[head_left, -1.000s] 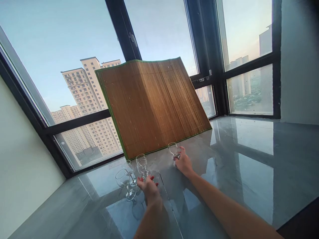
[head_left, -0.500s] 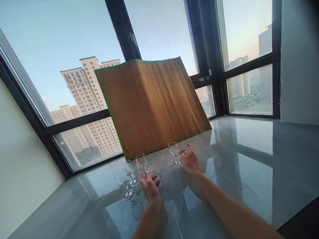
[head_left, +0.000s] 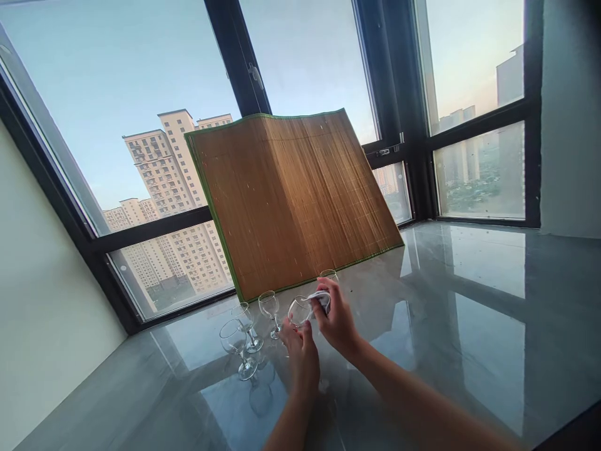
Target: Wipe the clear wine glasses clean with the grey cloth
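My left hand [head_left: 300, 347] is closed on a small stemmed glass [head_left: 297, 308], lifted off the counter with its bowl tilted toward the right. A folded white cloth [head_left: 321, 295] is pinched in my right hand [head_left: 337, 316], up against the rim of that glass. Behind my right hand stands another glass [head_left: 330, 274], mostly hidden. To the left of my hands three more stemmed glasses stand upright: a front one [head_left: 233, 338], one just behind it [head_left: 243, 314] and one closer to my left hand [head_left: 268, 305].
A brown bamboo mat [head_left: 295, 200] with green edging leans against the dark window frame [head_left: 235, 56] behind the glasses. The glossy grey counter [head_left: 422, 351] reflects the windows. A white wall [head_left: 42, 269] is on the left, with tall buildings outside.
My left hand has raised a glass from the group and moved it right. My right hand has moved left from beside the standing glass, bringing the cloth to the raised glass.
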A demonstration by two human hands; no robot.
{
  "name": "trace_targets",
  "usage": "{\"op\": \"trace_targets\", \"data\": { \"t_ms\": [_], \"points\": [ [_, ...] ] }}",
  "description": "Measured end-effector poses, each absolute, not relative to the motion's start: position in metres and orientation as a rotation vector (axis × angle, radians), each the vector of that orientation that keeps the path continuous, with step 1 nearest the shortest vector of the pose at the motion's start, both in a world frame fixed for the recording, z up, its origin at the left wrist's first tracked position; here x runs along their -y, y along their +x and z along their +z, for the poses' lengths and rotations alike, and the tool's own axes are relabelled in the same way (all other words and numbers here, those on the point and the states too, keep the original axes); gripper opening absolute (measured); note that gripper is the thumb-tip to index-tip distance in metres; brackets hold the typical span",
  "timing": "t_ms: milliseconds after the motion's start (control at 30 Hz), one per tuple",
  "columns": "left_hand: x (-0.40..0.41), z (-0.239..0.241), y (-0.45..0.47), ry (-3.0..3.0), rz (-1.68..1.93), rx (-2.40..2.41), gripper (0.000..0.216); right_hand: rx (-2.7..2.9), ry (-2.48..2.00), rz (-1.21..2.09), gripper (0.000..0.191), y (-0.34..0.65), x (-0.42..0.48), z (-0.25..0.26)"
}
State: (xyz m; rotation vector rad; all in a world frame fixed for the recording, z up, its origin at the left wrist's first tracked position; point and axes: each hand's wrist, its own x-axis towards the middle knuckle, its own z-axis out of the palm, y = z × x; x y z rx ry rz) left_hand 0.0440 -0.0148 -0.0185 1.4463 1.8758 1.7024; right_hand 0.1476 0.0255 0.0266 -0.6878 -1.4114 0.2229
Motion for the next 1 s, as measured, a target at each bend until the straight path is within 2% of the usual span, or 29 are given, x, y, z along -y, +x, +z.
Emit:
{"op": "trace_targets", "data": {
  "t_ms": [233, 333, 433, 733, 833, 1000],
  "points": [
    [0.017, -0.008, 0.048, 1.620, 1.676, -1.900, 0.052, 1.352, -0.784, 0.117, 0.039, 0.149, -0.036, 0.025],
    [0.016, -0.009, 0.049, 1.740, 1.643, -1.875, 0.052, 1.347, -0.788, 0.129, 0.031, 0.150, -0.037, 0.026],
    [0.014, -0.013, 0.050, 1.763, 1.662, -1.866, 0.051, 1.407, -0.805, 0.227, 0.025, 0.151, -0.035, 0.028],
    [0.012, -0.016, 0.048, 1.704, 1.694, -1.951, 0.044, 1.631, -0.981, 0.407, 0.033, 0.158, -0.031, 0.032],
    [0.013, -0.015, 0.047, 1.673, 1.665, -2.002, 0.044, 1.696, -1.003, 0.460, 0.030, 0.160, -0.032, 0.034],
    [0.012, -0.016, 0.046, 1.712, 1.682, -1.994, 0.044, 1.640, -0.988, 0.583, 0.032, 0.161, -0.040, 0.032]
  ]
}}
